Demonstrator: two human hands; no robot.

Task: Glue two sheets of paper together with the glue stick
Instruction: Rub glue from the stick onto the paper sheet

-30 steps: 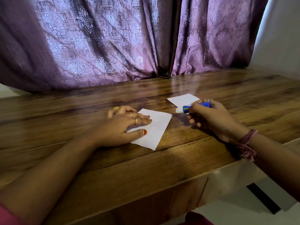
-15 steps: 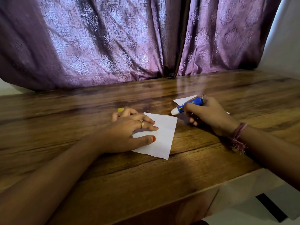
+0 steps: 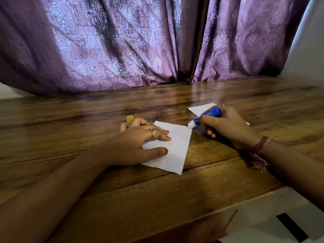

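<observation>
A purple patterned curtain (image 3: 122,46) hangs behind the glossy wooden table (image 3: 157,190). The second sheet (image 3: 201,108) lies mostly hidden behind the right hand (image 3: 229,127), which grips the blue glue stick (image 3: 206,116), its white tip touching the near sheet (image 3: 173,146) at its far corner. The left hand (image 3: 136,142) presses that sheet flat while holding the yellow cap (image 3: 130,118), partly hidden by its fingers.

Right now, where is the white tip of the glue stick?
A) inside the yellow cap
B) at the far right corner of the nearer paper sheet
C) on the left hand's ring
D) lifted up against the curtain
B: the right hand holds the glue stick with its white tip at the far right corner of the nearer sheet.
</observation>
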